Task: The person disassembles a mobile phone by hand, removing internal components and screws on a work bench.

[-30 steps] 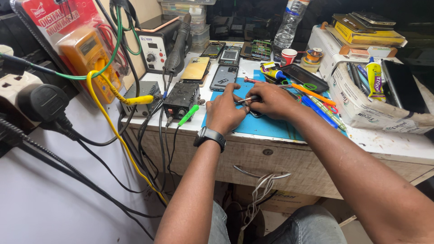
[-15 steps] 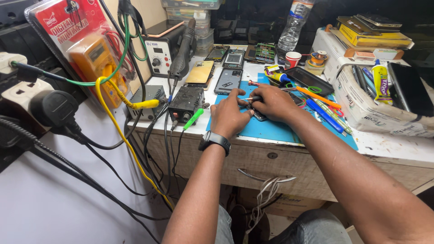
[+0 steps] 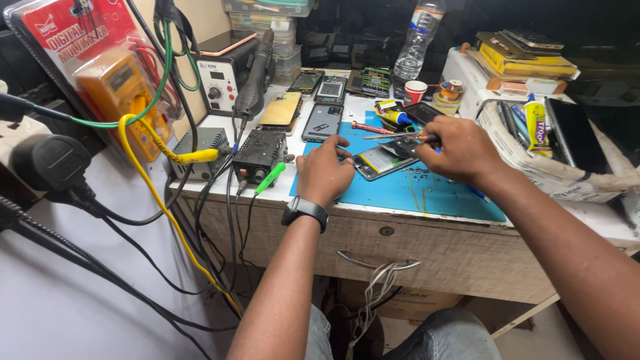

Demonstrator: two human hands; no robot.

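An opened phone (image 3: pixel 381 160) lies back-up on the blue work mat (image 3: pixel 427 190), its battery showing. My left hand (image 3: pixel 325 175) rests on the mat with its fingers curled against the phone's left end, holding it still; a black watch sits on that wrist. My right hand (image 3: pixel 460 151) is raised just right of the phone and grips slim metal tweezers (image 3: pixel 393 136), whose tips point left above the phone's upper edge.
A soldering station (image 3: pixel 227 77) and small black power unit (image 3: pixel 260 155) with cables stand at left. Several phones (image 3: pixel 322 121) lie behind the mat, plus a water bottle (image 3: pixel 416 37), a red cup (image 3: pixel 415 91) and a cluttered white tray (image 3: pixel 533 153) at right. A packaged multimeter (image 3: pixel 100 73) hangs at left.
My hands have parted: the right one has lifted away to the right with the tweezers, uncovering the phone. The camera has moved closer to the bench.
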